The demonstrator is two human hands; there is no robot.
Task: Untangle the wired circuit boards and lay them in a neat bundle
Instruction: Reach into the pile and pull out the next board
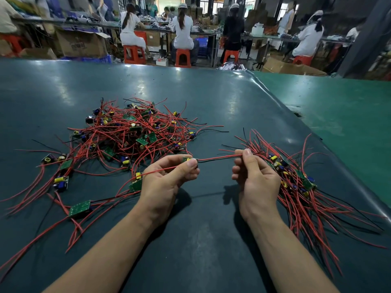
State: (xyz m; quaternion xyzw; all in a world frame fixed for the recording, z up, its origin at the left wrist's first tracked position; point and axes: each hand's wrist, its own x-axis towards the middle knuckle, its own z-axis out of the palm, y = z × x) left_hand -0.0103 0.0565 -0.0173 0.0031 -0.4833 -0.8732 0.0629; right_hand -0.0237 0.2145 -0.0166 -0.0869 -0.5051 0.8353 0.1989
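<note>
A tangled heap of small green circuit boards with red and black wires lies on the dark table, left of centre. To the right lies a straighter bundle of boards and wires. My left hand pinches one small circuit board between thumb and fingers, above the table. Its red and black wire pair runs taut to my right hand, which pinches the wires just beside the right bundle. Another red wire passes through my left hand toward a loose board.
Loose boards with trailing wires are scattered at the left front. The dark mat ends at a raised edge on the right, with a green surface beyond. Behind the table, several people sit on red stools at workbenches among cardboard boxes.
</note>
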